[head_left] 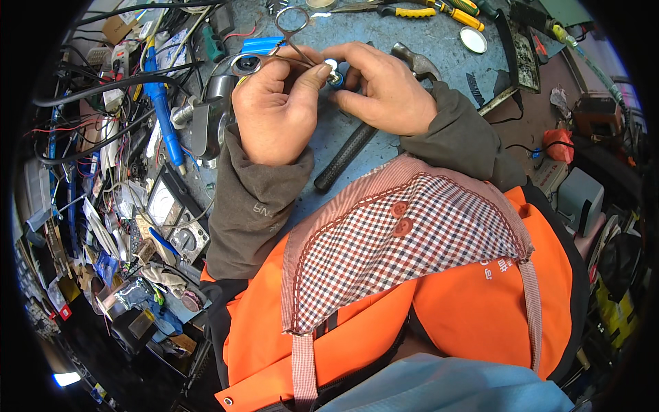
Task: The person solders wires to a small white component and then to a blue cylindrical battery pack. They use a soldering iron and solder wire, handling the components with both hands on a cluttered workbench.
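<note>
We find the ring-handled metal tool (299, 53) clamped between the thumb and bent fingers of the left hand (278, 113), above the counter (367, 29). Its spread rings stand far and left; the long axis runs right and slightly near, toward a small blue part (336, 78). The right hand (388, 89) curls beside that part; its grip we cannot tell. Bare surface lies beyond; a hammer (347, 155) lies beneath the right hand.

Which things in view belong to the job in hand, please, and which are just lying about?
Apparently in use:
- ring-handled metal tool, in left hand
- small blue-and-white part, by right hand

Seemingly lying about:
- hammer
- white disc
- dial meter
</note>
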Demonstrator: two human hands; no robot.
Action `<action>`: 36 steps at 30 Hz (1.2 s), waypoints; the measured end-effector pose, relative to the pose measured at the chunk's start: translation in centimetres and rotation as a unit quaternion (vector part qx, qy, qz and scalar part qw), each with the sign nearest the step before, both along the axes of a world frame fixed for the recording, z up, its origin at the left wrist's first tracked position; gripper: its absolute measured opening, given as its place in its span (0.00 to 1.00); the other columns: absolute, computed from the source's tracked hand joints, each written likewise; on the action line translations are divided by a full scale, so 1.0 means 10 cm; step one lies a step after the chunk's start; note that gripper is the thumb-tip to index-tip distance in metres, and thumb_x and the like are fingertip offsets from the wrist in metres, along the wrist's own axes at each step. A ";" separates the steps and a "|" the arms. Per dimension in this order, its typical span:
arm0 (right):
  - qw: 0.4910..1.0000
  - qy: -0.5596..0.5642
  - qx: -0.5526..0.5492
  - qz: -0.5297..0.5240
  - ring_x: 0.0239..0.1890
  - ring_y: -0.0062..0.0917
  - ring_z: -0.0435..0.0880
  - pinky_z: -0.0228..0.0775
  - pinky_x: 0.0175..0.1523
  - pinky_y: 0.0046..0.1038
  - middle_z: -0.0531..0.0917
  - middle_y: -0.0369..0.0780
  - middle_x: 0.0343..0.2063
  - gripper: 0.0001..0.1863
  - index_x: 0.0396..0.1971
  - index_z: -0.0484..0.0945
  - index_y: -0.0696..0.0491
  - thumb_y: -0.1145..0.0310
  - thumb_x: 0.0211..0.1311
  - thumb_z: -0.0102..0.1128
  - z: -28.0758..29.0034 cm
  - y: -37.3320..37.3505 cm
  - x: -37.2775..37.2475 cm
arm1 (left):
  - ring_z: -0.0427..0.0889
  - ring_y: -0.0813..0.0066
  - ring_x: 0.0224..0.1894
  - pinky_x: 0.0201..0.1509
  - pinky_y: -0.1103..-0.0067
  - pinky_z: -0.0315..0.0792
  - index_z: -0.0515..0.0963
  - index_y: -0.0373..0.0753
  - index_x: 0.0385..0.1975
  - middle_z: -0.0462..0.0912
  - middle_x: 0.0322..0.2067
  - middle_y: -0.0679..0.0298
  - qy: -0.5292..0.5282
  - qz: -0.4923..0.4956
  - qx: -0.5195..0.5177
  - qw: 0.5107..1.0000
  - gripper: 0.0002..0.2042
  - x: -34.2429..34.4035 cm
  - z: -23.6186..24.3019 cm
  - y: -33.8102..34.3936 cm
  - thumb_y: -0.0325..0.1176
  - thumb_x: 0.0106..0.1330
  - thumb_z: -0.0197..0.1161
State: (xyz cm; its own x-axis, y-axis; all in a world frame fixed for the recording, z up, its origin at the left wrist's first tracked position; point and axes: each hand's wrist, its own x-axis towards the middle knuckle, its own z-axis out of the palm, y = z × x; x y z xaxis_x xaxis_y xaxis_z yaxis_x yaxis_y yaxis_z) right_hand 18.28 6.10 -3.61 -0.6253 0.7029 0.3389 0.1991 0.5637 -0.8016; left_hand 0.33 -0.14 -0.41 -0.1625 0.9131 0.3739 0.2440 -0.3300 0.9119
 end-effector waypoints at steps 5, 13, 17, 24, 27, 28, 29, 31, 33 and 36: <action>1.000 -0.004 0.001 0.001 0.35 0.35 0.84 0.78 0.41 0.36 0.82 0.46 0.45 0.27 0.58 0.77 0.55 0.70 0.57 0.68 0.00 0.00 0.00 | 0.82 0.85 0.35 0.40 0.85 0.77 0.85 0.28 0.38 0.88 0.33 0.65 0.011 0.003 -0.006 1.000 0.04 0.00 0.01 -0.01 0.16 0.66 0.67; 1.000 -0.002 0.008 -0.003 0.35 0.36 0.84 0.79 0.41 0.36 0.82 0.46 0.44 0.26 0.58 0.77 0.55 0.70 0.57 0.68 -0.04 0.01 -0.01 | 0.83 0.85 0.36 0.41 0.84 0.77 0.85 0.28 0.38 0.88 0.33 0.65 0.006 0.004 -0.003 1.000 0.04 0.01 0.00 -0.02 0.17 0.66 0.67; 1.000 -0.001 0.010 -0.006 0.35 0.36 0.84 0.79 0.41 0.36 0.82 0.47 0.44 0.26 0.57 0.77 0.55 0.70 0.57 0.68 -0.03 0.01 -0.02 | 0.83 0.84 0.36 0.41 0.84 0.77 0.85 0.28 0.39 0.88 0.33 0.65 -0.005 0.009 -0.004 1.000 0.04 0.02 0.00 -0.02 0.17 0.67 0.67; 1.000 -0.008 0.011 -0.006 0.35 0.36 0.84 0.79 0.41 0.36 0.82 0.46 0.44 0.26 0.58 0.77 0.56 0.70 0.58 0.68 -0.04 0.01 -0.02 | 0.83 0.84 0.36 0.40 0.85 0.76 0.84 0.27 0.39 0.87 0.34 0.66 -0.035 0.010 0.006 0.999 0.03 0.02 0.08 -0.06 0.17 0.68 0.67; 1.000 -0.011 0.013 -0.008 0.36 0.37 0.84 0.79 0.42 0.37 0.83 0.46 0.44 0.25 0.57 0.77 0.56 0.70 0.58 0.68 -0.03 0.01 -0.01 | 0.82 0.84 0.33 0.38 0.85 0.75 0.83 0.29 0.41 0.85 0.32 0.66 -0.066 0.044 0.013 0.997 0.05 -0.06 0.27 -0.08 0.18 0.68 0.68; 1.000 -0.012 0.015 -0.008 0.36 0.37 0.84 0.79 0.43 0.37 0.83 0.46 0.44 0.25 0.57 0.77 0.56 0.70 0.58 0.68 -0.02 0.01 -0.01 | 0.81 0.85 0.32 0.36 0.85 0.74 0.83 0.29 0.42 0.85 0.31 0.66 -0.041 0.056 -0.013 0.997 0.05 -0.13 0.34 -0.07 0.18 0.68 0.68; 1.000 -0.009 0.019 -0.010 0.37 0.37 0.85 0.79 0.43 0.37 0.83 0.47 0.43 0.25 0.57 0.77 0.56 0.70 0.58 0.68 -0.02 0.01 -0.01 | 0.80 0.85 0.30 0.35 0.86 0.73 0.83 0.29 0.42 0.84 0.30 0.67 -0.016 0.068 -0.040 0.997 0.06 -0.21 0.41 -0.05 0.19 0.68 0.68; 0.999 0.001 0.032 -0.012 0.38 0.38 0.85 0.79 0.44 0.37 0.83 0.47 0.43 0.25 0.57 0.78 0.56 0.69 0.58 0.69 -0.01 0.01 -0.01 | 0.77 0.86 0.28 0.33 0.85 0.71 0.83 0.29 0.44 0.83 0.27 0.69 0.056 0.057 -0.144 0.986 0.09 -0.49 0.38 -0.01 0.22 0.67 0.69; 1.000 0.005 0.007 -0.016 0.38 0.38 0.85 0.79 0.44 0.38 0.83 0.47 0.42 0.24 0.56 0.78 0.56 0.69 0.58 0.69 -0.01 0.00 -0.02 | 0.78 0.86 0.28 0.31 0.84 0.71 0.82 0.26 0.48 0.82 0.27 0.69 0.201 0.048 -0.209 0.956 0.11 -0.71 0.28 0.02 0.24 0.69 0.68; 0.999 0.022 -0.021 -0.018 0.37 0.36 0.85 0.78 0.43 0.37 0.84 0.46 0.41 0.25 0.56 0.78 0.57 0.69 0.58 0.69 -0.04 0.01 -0.02 | 0.79 0.82 0.27 0.31 0.80 0.72 0.83 0.29 0.48 0.83 0.24 0.68 0.296 0.059 -0.242 0.922 0.13 -0.80 0.19 0.04 0.27 0.66 0.69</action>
